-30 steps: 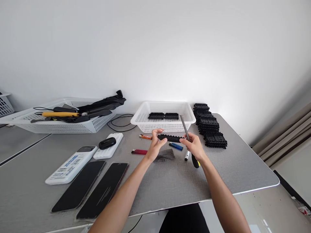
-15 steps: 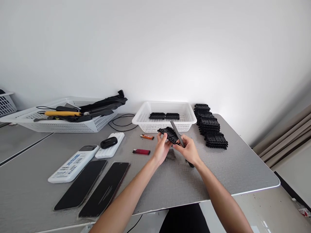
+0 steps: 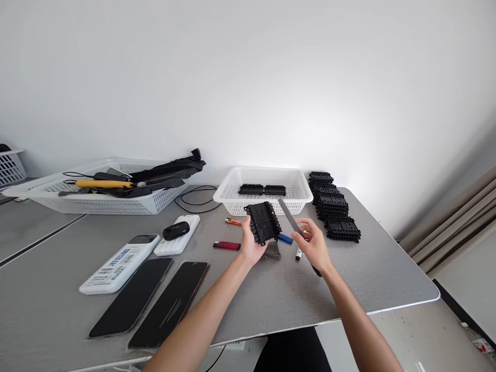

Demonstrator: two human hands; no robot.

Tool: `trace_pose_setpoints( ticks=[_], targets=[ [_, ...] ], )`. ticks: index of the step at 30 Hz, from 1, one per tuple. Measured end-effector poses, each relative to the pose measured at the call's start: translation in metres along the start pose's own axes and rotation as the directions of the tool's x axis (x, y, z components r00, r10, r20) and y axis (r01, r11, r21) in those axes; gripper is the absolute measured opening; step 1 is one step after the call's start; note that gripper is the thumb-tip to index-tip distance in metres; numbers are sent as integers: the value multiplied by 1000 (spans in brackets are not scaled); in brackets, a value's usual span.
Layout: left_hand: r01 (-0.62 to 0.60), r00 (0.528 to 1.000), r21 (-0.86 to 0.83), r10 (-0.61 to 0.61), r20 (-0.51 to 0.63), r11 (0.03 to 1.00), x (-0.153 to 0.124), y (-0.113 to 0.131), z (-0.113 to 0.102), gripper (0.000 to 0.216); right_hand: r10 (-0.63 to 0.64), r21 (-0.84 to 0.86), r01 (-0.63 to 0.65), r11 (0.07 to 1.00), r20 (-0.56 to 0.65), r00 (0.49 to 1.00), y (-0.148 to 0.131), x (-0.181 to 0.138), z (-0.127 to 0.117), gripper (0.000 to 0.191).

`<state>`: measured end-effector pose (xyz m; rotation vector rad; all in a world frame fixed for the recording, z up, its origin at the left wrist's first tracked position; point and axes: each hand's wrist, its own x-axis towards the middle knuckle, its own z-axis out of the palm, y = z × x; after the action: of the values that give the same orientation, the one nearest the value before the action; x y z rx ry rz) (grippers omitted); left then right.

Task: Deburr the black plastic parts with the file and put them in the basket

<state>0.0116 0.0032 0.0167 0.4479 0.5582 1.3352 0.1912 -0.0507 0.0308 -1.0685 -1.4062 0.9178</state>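
Observation:
My left hand (image 3: 251, 247) is closed on a black ribbed plastic part (image 3: 263, 222), held tilted up so its face shows. My right hand (image 3: 314, 246) grips a flat metal file (image 3: 290, 219) with a dark handle; its blade points up and left, just to the right of the part without touching it. Both hands hover above the grey table (image 3: 349, 279), in front of a white basket (image 3: 298, 192) that holds two more black parts (image 3: 262, 190). Stacks of the same black parts (image 3: 333, 207) stand to the right of the basket.
Under the hands lie a blue lighter (image 3: 285, 238), a red lighter (image 3: 226, 245), an orange lighter (image 3: 233, 221), a marker (image 3: 298, 253) and a grey cloth (image 3: 272, 250). At left are two phones (image 3: 149, 299), a white remote (image 3: 120, 262), a power bank with an earbud case (image 3: 176, 231) and a basket of tools (image 3: 96, 194).
My left hand turned the black part from edge-on to face-up and took it alone. My right hand let go of the part and drew the file a little to the right.

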Motion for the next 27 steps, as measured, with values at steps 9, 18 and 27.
trace_pose_setpoints(
  ticks=[9, 18, 27],
  targets=[
    [36, 996, -25, -33, 88, 999, 0, 8, -1, 36, 30, -470, -176, 865, -302, 953, 33, -29, -39, 34],
    [83, 996, -56, -82, 26, 995, 5, 14, -7, 32, 49, -774, -292, 561, -321, 946, 62, -17, -34, 32],
    [30, 998, -68, -27, 51, 997, 6, 30, -11, 34, 29, -889, -276, 366, -285, 958, 70, -12, -28, 33]
  ],
)
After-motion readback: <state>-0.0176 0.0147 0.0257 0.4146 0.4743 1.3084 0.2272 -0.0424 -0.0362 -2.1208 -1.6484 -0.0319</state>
